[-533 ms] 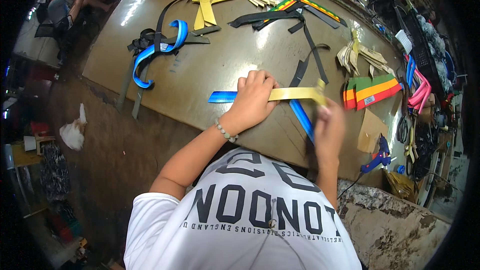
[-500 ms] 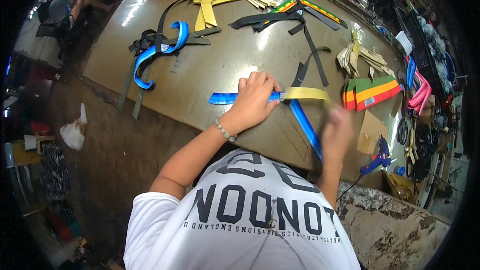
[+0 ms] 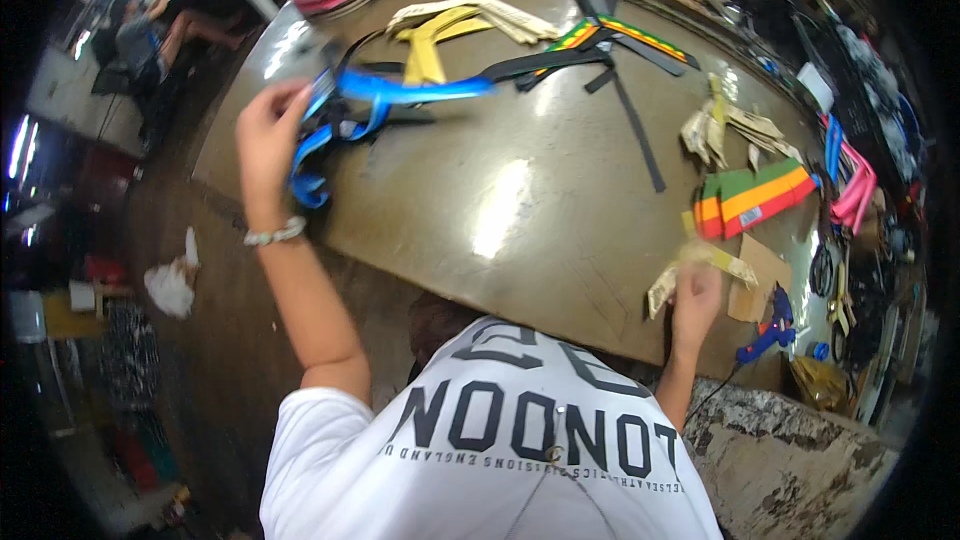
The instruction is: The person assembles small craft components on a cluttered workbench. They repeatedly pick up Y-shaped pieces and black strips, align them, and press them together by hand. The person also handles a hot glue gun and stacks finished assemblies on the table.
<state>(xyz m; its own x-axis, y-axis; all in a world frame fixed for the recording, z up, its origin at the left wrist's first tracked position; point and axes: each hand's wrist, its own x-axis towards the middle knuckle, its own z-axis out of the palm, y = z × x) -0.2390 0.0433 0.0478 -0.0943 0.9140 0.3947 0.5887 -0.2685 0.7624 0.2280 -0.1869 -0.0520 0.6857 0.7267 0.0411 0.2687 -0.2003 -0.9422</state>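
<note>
My left hand (image 3: pixel 268 145) is raised at the table's left side, its fingers pinched on a bright blue strap (image 3: pixel 425 91) that streaks right in a blur. Under and beside it lies a curled blue strap (image 3: pixel 308 190) among black straps, partly covered by the held one. By the near right part of the table, my right hand (image 3: pixel 698 298) is closed around a pale yellow strip (image 3: pixel 737 267). That strip's ends stick out on both sides of the fingers, and its middle is smeared by motion.
Black and striped straps (image 3: pixel 636 38) and cream and yellow strips (image 3: pixel 440 28) lie at the back. Toward the right are green-yellow-red striped pieces (image 3: pixel 755 202), cream strips (image 3: pixel 715 130), brown card (image 3: pixel 760 278) and a blue glue gun (image 3: pixel 770 328) with a cord.
The blue strap has gone from the table's near middle to the far left with my left hand. My right hand has moved slightly right and down, a yellow strip in it.
</note>
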